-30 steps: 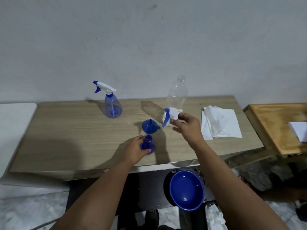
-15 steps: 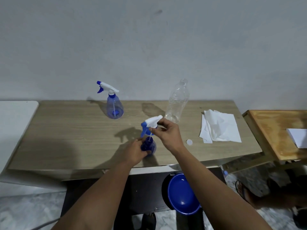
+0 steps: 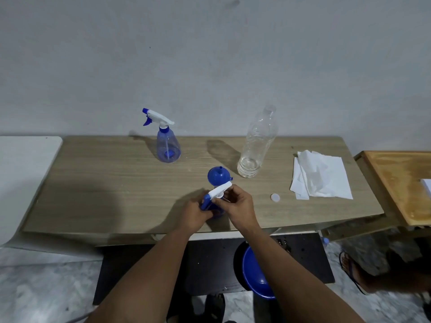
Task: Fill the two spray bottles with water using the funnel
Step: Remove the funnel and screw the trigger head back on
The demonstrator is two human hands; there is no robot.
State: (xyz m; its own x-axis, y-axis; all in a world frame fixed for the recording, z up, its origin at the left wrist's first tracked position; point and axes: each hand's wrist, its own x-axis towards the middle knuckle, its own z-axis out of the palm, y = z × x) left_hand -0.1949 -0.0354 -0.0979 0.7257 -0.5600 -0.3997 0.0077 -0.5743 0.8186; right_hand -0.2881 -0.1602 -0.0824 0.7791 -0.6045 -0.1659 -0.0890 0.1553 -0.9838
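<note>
Near bottle [image 3: 215, 209] steadied on counter [image 3: 116, 183] by left hand [image 3: 194, 212], grip wrapped round its body so the neck stays put. Spray head [image 3: 219, 191] pinched by right hand [image 3: 235, 206], set onto that neck (earlier it was carried in from beside the clear bottle [image 3: 256, 145]). Funnel [image 3: 218, 176] lies upturned just behind; second sprayer [image 3: 166, 143] farther back-left.

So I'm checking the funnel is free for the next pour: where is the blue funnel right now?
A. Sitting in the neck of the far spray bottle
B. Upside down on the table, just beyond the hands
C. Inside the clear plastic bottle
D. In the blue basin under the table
B: the blue funnel rests wide mouth down, spout up, on the table just beyond the hands, touching no bottle.
</note>
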